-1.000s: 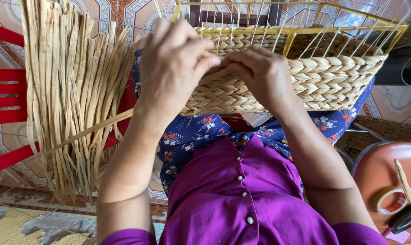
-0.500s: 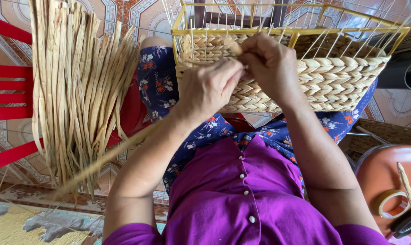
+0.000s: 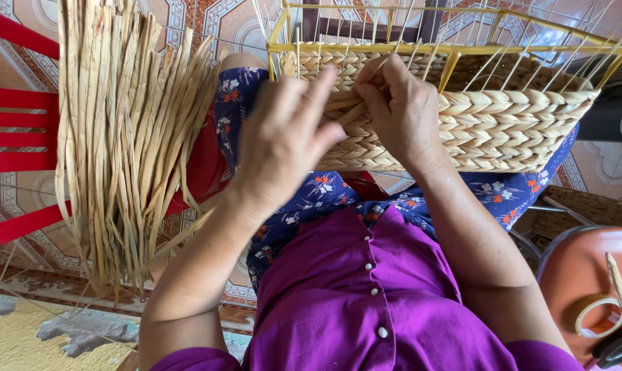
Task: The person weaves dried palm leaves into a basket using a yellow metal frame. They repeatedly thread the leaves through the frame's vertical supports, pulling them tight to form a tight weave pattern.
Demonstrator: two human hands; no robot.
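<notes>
Upper centre: left hand (image 3: 283,141) with fingers together, pulling a straw strand (image 3: 345,110) against the half-woven basket (image 3: 503,130) (yellow wire frame, resting on lap), right hand (image 3: 400,110) pinching the same strand at the weave; straw bundle (image 3: 125,130) at left.

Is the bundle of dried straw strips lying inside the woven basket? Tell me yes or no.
No, the bundle of straw strips hangs over the red chair, apart from the woven basket on the lap.
</notes>
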